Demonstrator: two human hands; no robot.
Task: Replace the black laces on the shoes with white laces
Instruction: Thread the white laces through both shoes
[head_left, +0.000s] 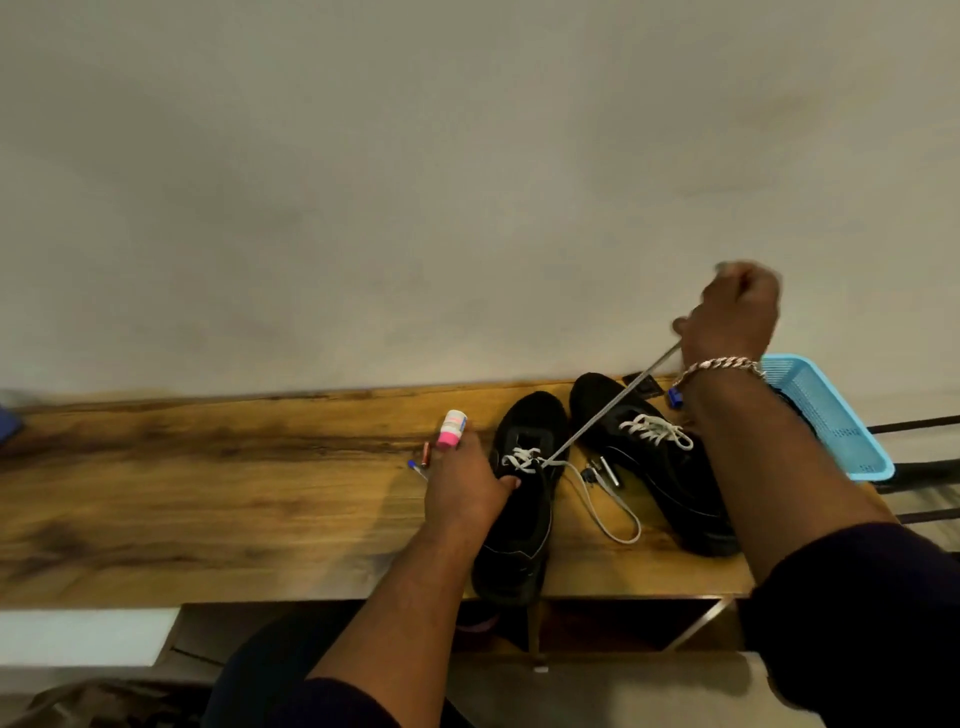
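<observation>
Lace-pulling on the left shoe (522, 499), on the table (208, 493).
The white lace (613, 405) is best drawn straight and evenly so the crossings are seated flat. It is pinched taut in the raised right hand (732, 317), its grip closed; the shoe is steadied by the left hand (462, 488), curled round its side. The right shoe (654, 457) is already laced white.

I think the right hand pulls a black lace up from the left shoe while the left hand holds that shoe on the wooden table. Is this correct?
Not quite: the lace is white, not black. In the head view the right hand pulls it taut, up from the left shoe, while the left hand holds that shoe on the wooden table.
</observation>
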